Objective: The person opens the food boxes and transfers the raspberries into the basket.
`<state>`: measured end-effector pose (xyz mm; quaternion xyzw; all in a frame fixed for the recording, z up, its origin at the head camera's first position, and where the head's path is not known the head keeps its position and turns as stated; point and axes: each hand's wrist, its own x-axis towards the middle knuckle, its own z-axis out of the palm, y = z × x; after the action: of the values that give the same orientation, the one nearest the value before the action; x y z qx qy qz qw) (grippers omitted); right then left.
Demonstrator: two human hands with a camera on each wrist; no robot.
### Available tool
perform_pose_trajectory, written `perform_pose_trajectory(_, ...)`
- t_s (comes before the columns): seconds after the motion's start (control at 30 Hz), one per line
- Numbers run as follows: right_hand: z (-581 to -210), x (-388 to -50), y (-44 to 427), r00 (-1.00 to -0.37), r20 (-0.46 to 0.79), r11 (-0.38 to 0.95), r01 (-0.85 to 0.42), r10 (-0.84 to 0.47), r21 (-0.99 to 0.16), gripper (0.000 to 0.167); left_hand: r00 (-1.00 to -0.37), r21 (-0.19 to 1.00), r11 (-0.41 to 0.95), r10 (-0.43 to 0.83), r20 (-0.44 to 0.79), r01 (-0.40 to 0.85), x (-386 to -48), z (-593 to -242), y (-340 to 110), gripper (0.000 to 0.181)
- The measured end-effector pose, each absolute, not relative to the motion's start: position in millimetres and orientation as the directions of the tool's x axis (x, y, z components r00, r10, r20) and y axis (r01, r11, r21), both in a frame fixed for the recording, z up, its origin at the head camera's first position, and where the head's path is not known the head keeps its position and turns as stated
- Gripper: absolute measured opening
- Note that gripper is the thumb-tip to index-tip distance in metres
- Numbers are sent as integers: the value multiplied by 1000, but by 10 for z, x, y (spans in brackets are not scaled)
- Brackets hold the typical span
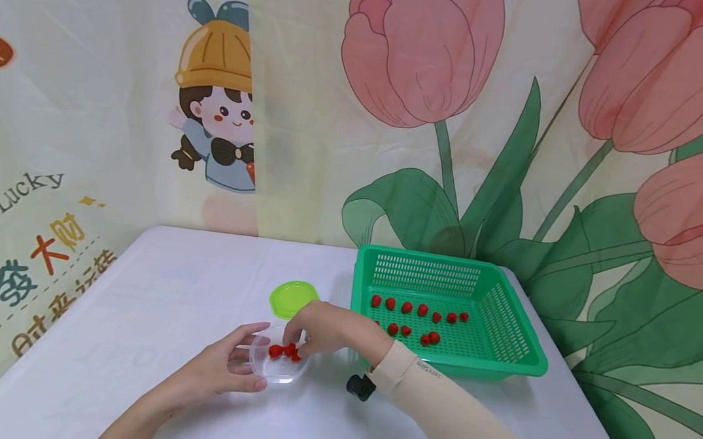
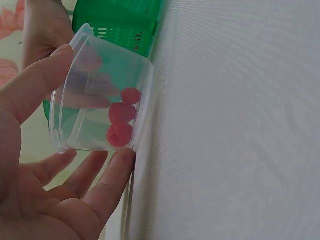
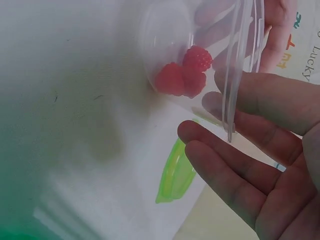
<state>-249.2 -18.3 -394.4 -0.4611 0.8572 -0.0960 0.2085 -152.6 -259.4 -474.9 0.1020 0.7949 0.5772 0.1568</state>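
A clear round plastic tub (image 1: 281,377) stands on the table with a few red raspberries (image 3: 170,79) on its bottom. My left hand (image 1: 221,368) holds the tub from the left; in the left wrist view its thumb lies at the rim and its fingers touch the opposite side. My right hand (image 1: 326,330) reaches over the tub's right rim, thumb and forefinger dipping inside with loosely bent fingers. In the right wrist view, the raspberries lie apart from its fingertips, and nothing shows between them.
A bright green lid (image 1: 292,298) lies just behind the tub. To the right stands a green basket (image 1: 439,365) with several more raspberries (image 1: 406,308) spread in rows. A patterned cloth (image 1: 309,113) hangs behind the white table (image 1: 208,272).
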Motion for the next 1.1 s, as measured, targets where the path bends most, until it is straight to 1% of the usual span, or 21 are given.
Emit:
perform_pose_trajectory(0.3,-3934,-2487,-219,-480,-324,570,-765,-815,-299,25,-931,947,319,339,-133,-19,-1521,-4734,-2594,94)
perform_pose_trajectory(0.5,-3929,-2500,-223,-474,-345,572,-770,-810,-285,24,-928,951,309,355,-108,8,-1532,-4727,-2588,95)
perform_pose_trajectory(0.67,-3921,-2510,-232,-460,-357,562,-779,-813,-277,24,-928,954,301,354,-115,-3,-1531,-4740,-2589,96)
perform_pose_trajectory(0.97,-3912,-2532,-258,-433,-400,557,-782,-808,-279,23,-928,956,292,358,-108,1,-1526,-4745,-2597,96)
perform_pose_trajectory(1.1,-3916,-2551,-264,-402,-409,542,-776,-819,-322,25,-928,956,294,355,-112,-3,-1526,-4746,-2596,96)
